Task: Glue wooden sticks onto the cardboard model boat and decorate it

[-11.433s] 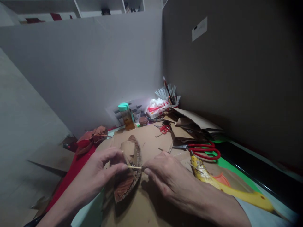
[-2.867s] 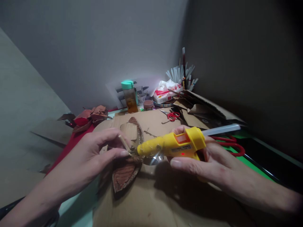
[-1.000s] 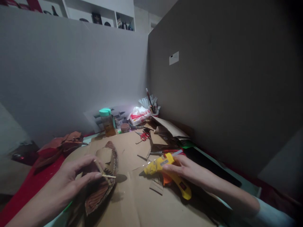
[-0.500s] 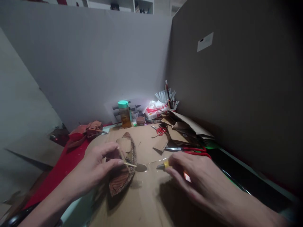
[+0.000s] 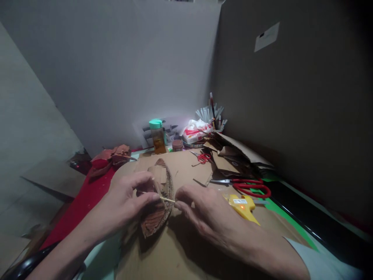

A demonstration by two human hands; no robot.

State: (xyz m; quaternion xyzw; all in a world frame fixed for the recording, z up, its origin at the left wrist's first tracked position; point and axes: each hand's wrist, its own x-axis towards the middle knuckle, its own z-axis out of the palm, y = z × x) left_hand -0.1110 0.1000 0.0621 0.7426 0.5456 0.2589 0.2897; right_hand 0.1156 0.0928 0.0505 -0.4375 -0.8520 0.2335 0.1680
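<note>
**Corrugated-cardboard boat model (image 5: 154,218) with thin stick (image 5: 168,199) across its side**

We find the boat model pointed at both visible ends, its long axis running away from the viewer over a cardboard sheet (image 5: 183,167). We note reddish-brown ridged surfaces toward the near end, exposed fluting along the right edge, and a tan raised section toward the far end. The left side is partly hidden. We observe the stick, pale and slender, lying crosswise at the right edge, mid-length; its left end is obscured.
</note>
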